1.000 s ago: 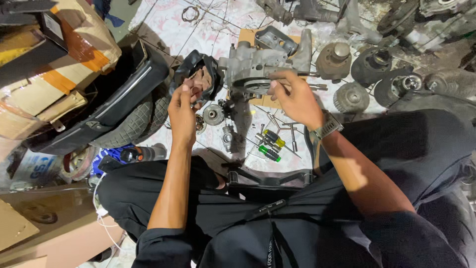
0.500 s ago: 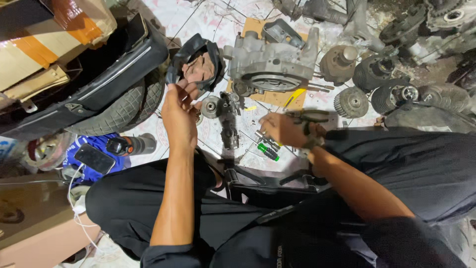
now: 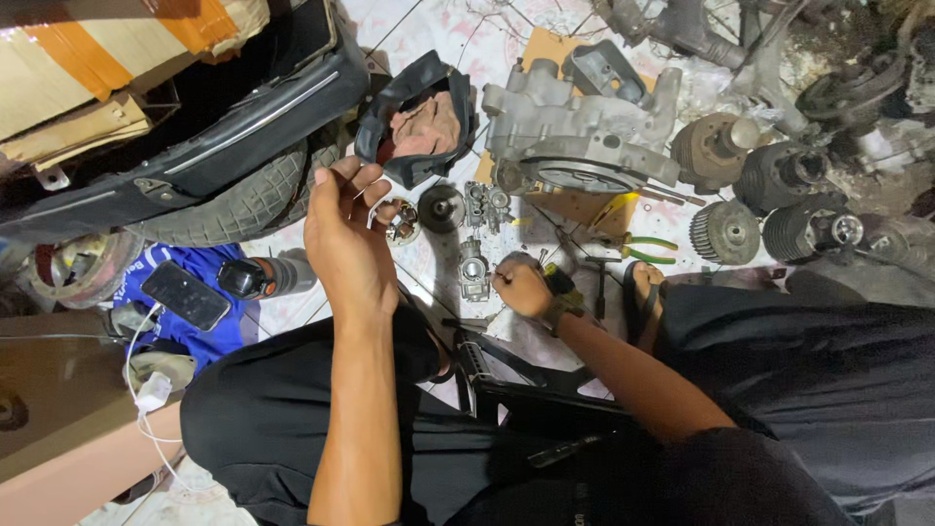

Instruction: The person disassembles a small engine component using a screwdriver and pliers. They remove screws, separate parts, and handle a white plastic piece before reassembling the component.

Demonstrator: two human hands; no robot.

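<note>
Clutter ringed me on the tiled floor. Ahead lay a grey engine casing (image 3: pixel 575 136) on a piece of cardboard (image 3: pixel 550 49), and to its right several finned cylinders (image 3: pixel 726 231) stood among dark engine parts. A black rubber tube (image 3: pixel 414 122) curled around a pinkish rag (image 3: pixel 429 127) just beyond my left hand (image 3: pixel 346 239). To the left, a worn tyre (image 3: pixel 239 200) leaned under a black scooter panel (image 3: pixel 205 156), with taped cardboard boxes (image 3: pixel 88 68) behind it. Nearer my left knee a phone (image 3: pixel 185 295) rested on a blue cloth (image 3: pixel 209 326), its white cable (image 3: pixel 146 390) trailing toward me, and a black bottle (image 3: pixel 258 278) lay beside it.

My left hand was raised, fingers loosely curled, pinching a small thin wire-like part (image 3: pixel 375 200); I could not tell exactly what it was. My right hand (image 3: pixel 524 285) was low over the floor, closed around a small tool (image 3: pixel 560 282) with a dark and yellow-green handle, its tip hidden.

Just left of that hand sat a small carburettor (image 3: pixel 474 273), upright on the tile, its long axis running away from me toward the casing. Between it and the casing lay a round metal part (image 3: pixel 441 206) and another small casting (image 3: pixel 485 203). Green-handled pliers (image 3: pixel 643 248) lay to the right, handles pointing right, near my sandalled foot (image 3: pixel 648 297).
</note>
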